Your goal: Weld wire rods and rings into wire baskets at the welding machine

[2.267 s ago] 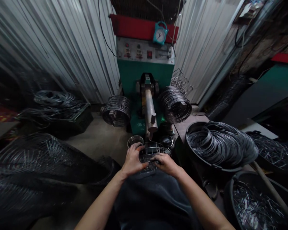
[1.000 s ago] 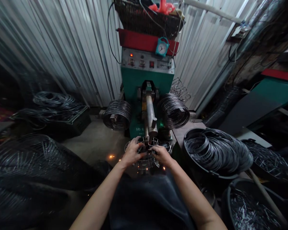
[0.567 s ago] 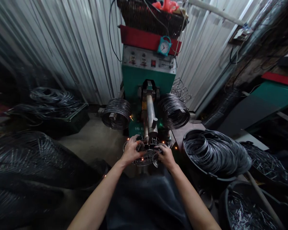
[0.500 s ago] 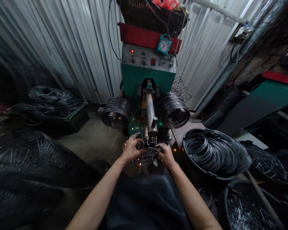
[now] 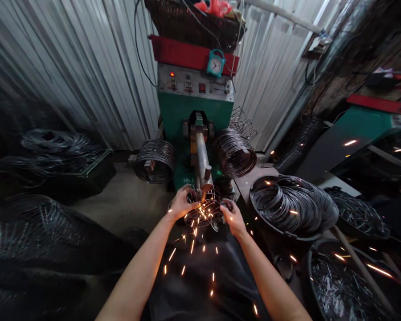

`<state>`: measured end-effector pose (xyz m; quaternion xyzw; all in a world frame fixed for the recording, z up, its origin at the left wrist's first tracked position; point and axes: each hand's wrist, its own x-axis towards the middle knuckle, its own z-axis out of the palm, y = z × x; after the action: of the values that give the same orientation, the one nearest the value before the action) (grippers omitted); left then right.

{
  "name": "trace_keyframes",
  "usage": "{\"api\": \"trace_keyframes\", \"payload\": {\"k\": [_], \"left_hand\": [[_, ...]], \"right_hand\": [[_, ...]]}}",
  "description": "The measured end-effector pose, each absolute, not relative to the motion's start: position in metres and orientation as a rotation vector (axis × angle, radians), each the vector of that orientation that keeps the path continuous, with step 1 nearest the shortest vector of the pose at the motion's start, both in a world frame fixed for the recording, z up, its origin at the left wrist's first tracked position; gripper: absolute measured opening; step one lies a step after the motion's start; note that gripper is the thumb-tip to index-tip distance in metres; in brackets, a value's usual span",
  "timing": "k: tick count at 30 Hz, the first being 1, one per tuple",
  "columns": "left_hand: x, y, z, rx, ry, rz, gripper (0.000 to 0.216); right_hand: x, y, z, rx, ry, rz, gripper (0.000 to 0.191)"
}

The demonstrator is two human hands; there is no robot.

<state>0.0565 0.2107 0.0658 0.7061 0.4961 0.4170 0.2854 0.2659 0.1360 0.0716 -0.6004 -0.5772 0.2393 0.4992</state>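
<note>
A round wire basket (image 5: 214, 218) sits under the tip of the metal electrode arm (image 5: 202, 154) of a green spot welding machine (image 5: 173, 109). My left hand (image 5: 182, 204) grips the basket's left side, thumb pointing in toward the electrode. On the right side, my right hand (image 5: 233, 217) is closed at the basket's rim; whether it also pinches a small piece I cannot make out. Bright sparks spray from the contact point and partly hide the basket. A dark apron (image 5: 203, 267) lies over my lap below.
Wire coils hang left (image 5: 155, 160) and right (image 5: 235, 151) of the electrode arm. At right stand a tub of wire rings (image 5: 297, 205) and a bucket of short metal pieces (image 5: 344, 285). A crate with wire (image 5: 70, 178) is at left. A teal clock (image 5: 215, 63) hangs on the machine.
Sparks now burst from the electrode tip and fly down and to the right. Both hands stay at the basket, the left with its thumb nearer the electrode. The view has shifted slightly.
</note>
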Motion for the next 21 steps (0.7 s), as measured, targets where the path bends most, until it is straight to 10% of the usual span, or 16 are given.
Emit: {"api": "trace_keyframes", "payload": {"k": [10, 21], "left_hand": [[0.058, 0.208, 0.072, 1.824, 1.284, 1.115, 0.044], [0.052, 0.207, 0.076, 1.891, 1.370, 1.058, 0.040]], "right_hand": [[0.302, 0.026, -0.045, -1.560, -1.185, 0.733, 0.030], [0.314, 0.042, -0.025, -1.348, -0.497, 1.083, 0.037]]}}
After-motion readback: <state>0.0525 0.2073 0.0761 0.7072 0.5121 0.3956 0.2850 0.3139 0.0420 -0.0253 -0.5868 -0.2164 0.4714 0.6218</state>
